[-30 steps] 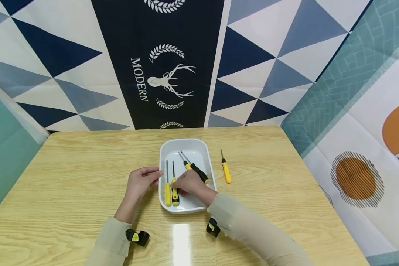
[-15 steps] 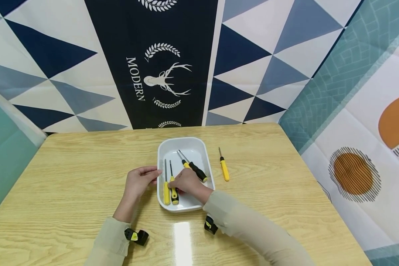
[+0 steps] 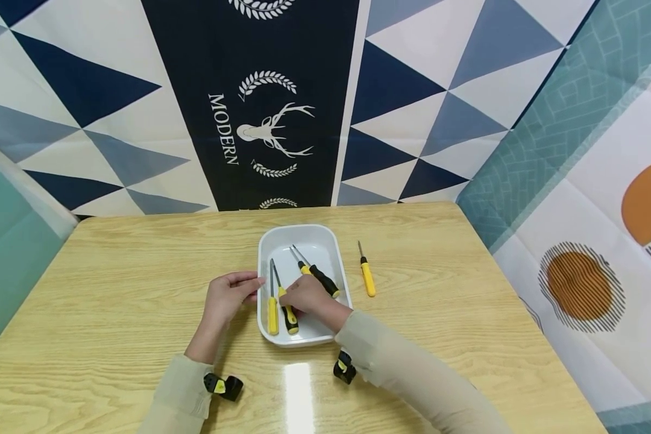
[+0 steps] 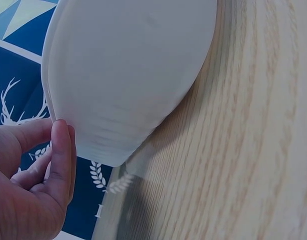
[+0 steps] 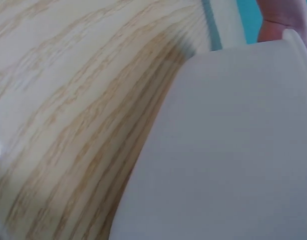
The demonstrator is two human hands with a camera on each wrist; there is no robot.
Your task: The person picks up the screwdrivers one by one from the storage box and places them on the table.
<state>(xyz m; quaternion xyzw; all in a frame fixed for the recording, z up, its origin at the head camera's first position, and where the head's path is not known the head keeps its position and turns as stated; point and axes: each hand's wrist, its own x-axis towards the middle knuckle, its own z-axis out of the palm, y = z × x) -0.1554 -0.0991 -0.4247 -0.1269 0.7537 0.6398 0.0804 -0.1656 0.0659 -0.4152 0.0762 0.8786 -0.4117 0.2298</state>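
Note:
In the head view, a white tray (image 3: 320, 253) stands on the table with several screwdrivers in it. My left hand (image 3: 228, 295) pinches the tray's left rim between thumb and fingers, as the left wrist view also shows. Inside the tray, my right hand (image 3: 310, 295) grips a yellow-and-black screwdriver (image 3: 290, 320) near the top of its handle, its shaft pointing away from me. Just left lies a yellow-handled screwdriver (image 3: 273, 316), their tips close together. Beyond the right hand lie a black-handled screwdriver (image 3: 323, 280) and another yellow-handled one, partly covered by that hand.
A yellow screwdriver (image 3: 367, 278) lies on the wooden table (image 3: 141, 271) to the right of the tray. Patterned cloth walls (image 3: 401, 120) rise behind and beside the table. In the right wrist view, the tray's outer wall (image 5: 218, 145) fills much of the frame.
The gripped yellow-and-black screwdriver has turned slightly: its handle end has swung right and its tip left, toward the yellow one. My left hand stays at the rim.

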